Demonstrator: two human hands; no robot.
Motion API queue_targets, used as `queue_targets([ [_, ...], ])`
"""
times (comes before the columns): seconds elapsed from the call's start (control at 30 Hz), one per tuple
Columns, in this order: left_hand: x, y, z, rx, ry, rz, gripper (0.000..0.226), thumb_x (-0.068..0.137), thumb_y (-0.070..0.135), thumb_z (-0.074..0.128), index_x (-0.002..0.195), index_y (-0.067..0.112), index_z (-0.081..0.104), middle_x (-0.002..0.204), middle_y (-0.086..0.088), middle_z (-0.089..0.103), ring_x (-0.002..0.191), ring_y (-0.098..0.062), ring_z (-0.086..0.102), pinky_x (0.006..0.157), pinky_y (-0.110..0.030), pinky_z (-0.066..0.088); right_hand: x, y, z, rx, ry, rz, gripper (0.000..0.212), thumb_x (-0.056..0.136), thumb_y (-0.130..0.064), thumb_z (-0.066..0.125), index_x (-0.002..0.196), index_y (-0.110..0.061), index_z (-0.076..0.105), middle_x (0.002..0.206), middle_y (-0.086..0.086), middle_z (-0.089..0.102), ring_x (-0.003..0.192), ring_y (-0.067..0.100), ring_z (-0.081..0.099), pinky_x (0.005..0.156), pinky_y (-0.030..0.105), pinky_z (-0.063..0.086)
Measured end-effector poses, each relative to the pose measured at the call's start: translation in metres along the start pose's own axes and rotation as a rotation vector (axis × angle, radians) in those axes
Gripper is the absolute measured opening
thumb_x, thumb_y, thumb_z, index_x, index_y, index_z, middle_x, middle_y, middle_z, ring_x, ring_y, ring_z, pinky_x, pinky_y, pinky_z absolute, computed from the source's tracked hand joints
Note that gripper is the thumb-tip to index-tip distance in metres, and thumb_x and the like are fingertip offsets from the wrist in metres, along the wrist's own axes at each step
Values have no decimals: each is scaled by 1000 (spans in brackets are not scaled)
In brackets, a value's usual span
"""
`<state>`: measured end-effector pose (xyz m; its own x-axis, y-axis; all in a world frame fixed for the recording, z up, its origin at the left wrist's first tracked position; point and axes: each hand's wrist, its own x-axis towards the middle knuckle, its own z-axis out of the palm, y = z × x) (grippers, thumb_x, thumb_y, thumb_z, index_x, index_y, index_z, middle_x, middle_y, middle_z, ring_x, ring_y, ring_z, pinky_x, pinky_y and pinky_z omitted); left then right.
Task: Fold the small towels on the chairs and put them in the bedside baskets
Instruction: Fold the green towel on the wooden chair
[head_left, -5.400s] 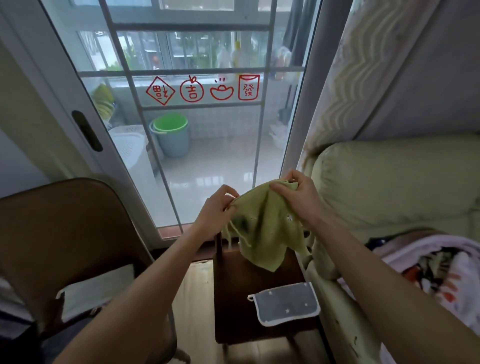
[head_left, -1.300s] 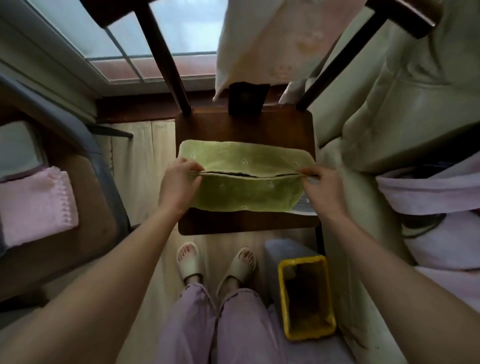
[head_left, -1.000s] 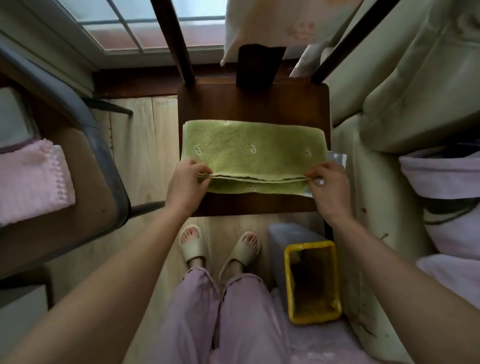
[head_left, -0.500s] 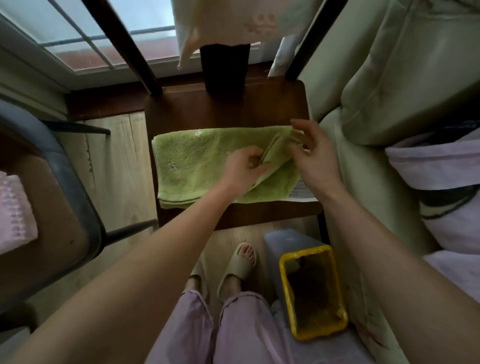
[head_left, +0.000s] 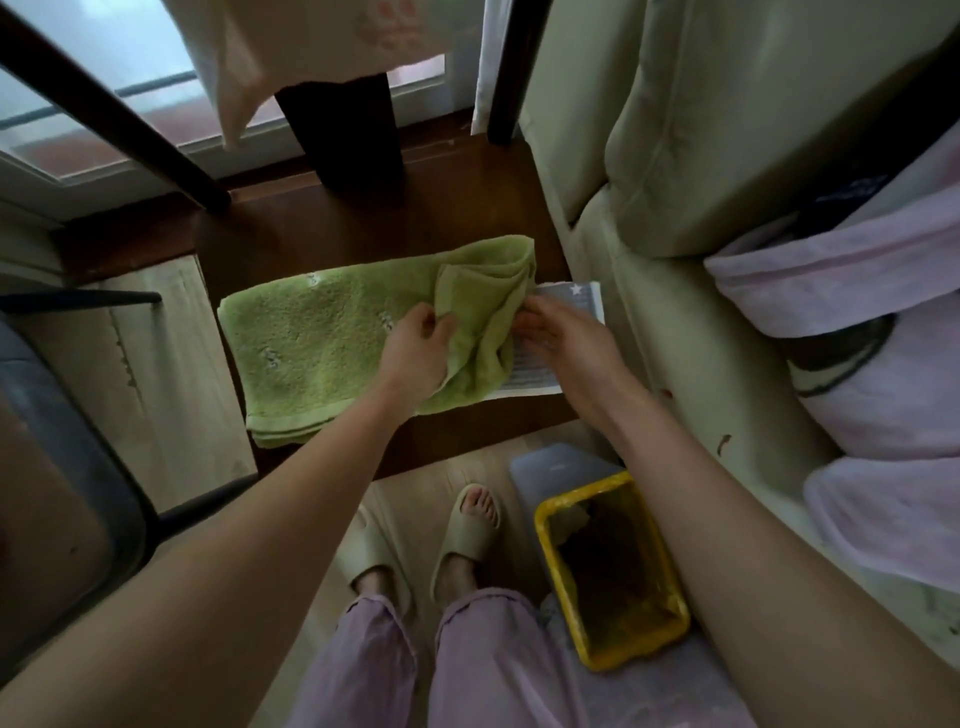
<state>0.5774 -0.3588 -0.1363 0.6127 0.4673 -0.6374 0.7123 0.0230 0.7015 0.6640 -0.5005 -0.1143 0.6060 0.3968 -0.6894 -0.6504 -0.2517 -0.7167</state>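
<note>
1. Left hand (head_left: 415, 353) pinches the green towel's (head_left: 322, 348) bunched right end on the wooden chair seat (head_left: 363, 234).
2. Right hand (head_left: 558, 338) rests beside it, fingers loosely extended, gripping nothing.
3. The towel is fluffy terry; the yellow plastic basket (head_left: 675, 621) sits below.

No words or numbers can be read; the pale cloth (head_left: 311, 47) at twelve o'clock bears only blurred pink marks.

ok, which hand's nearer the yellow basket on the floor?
Right. The right hand rests at the green towel's right end, roughly above the yellow basket in the image. The left hand grips the towel's lifted fold, further left.
</note>
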Motion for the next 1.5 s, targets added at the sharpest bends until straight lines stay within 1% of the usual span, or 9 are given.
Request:
queue_targets([
  [0.2, 3, -4, -10, -151, -105, -111, 32, 96, 45, 47, 105, 18, 61, 111, -17, 68, 103, -35, 65, 95, -53, 51, 5, -6, 5, -287, -152, -102, 38, 101, -5, 34, 127, -14, 59, 127, 1, 60, 121, 13, 54, 104, 25, 42],
  [0.37, 2, -6, -13, -178, -142, -107, 41, 90, 50, 48, 108, 17, 62, 112, -19, 67, 105, -38, 64, 93, -57, 50, 5, -9, 13, -319, -78, -43, 38, 106, -28, 32, 111, -11, 65, 97, 0, 69, 84, 4, 63, 67, 8, 46],
  [0.47, -2, -4, -11, -186, -156, -89, 33, 98, 41, 49, 109, 13, 63, 105, -11, 69, 95, -30, 67, 94, -52, 52, 2, -14, 8, -370, -3, -2, 46, 105, -36, 31, 91, -13, 68, 89, -1, 69, 81, 7, 62, 69, 17, 45],
  [0.63, -9, -2, -1, -128, -157, -47, 38, 98, 37, 52, 105, 2, 63, 78, -8, 51, 64, -19, 45, 60, -29, 38, -8, -11, -11, -385, 65, -44, 65, 105, -42, 25, 64, -14, 67, 81, 2, 71, 94, 18, 64, 97, 30, 42],
  [0.87, -15, 0, 1, -112, -180, -13, 32, 98, 37, 53, 97, 7, 65, 71, -7, 45, 59, -19, 38, 54, -25, 31, -19, 9, -36, -565, 73, -85, 24, 96, -25, 58, 102, -3, 65, 87, 3, 66, 78, 10, 62, 74, 25, 48],
  [1.07, -13, -1, 3, -74, -194, 0, 22, 94, 35, 59, 99, 16, 69, 86, -6, 65, 75, -16, 59, 69, -23, 47, -15, 36, -33, -686, 268, -169, 12, 89, -15, 66, 100, -12, 63, 88, 5, 65, 82, 17, 60, 67, 16, 45],
  [1.23, -11, -3, 3, -99, -176, 1, 20, 95, 32, 59, 102, 16, 70, 79, 7, 65, 67, -3, 58, 66, -18, 46, -20, 65, -27, -1366, 116, -805, 38, 97, -18, 44, 128, -3, 59, 135, 15, 57, 128, 28, 51, 109, 38, 33],
  [1.37, -15, -1, 2, -113, -203, 15, 17, 95, 30, 59, 103, 18, 69, 93, 7, 68, 84, -5, 64, 73, -16, 49, -20, 84, -63, -1530, 15, -673, 48, 97, -28, 34, 132, -6, 57, 138, 12, 56, 129, 25, 52, 114, 36, 19],
  [1.5, -23, -1, 1, -141, -231, 98, 10, 91, 22, 66, 99, 20, 70, 88, 13, 68, 72, 10, 62, 64, -8, 46, -30, 49, -50, -1167, 244, -542, 41, 99, -29, 38, 97, -4, 70, 97, 14, 70, 94, 31, 63, 83, 39, 45],
])
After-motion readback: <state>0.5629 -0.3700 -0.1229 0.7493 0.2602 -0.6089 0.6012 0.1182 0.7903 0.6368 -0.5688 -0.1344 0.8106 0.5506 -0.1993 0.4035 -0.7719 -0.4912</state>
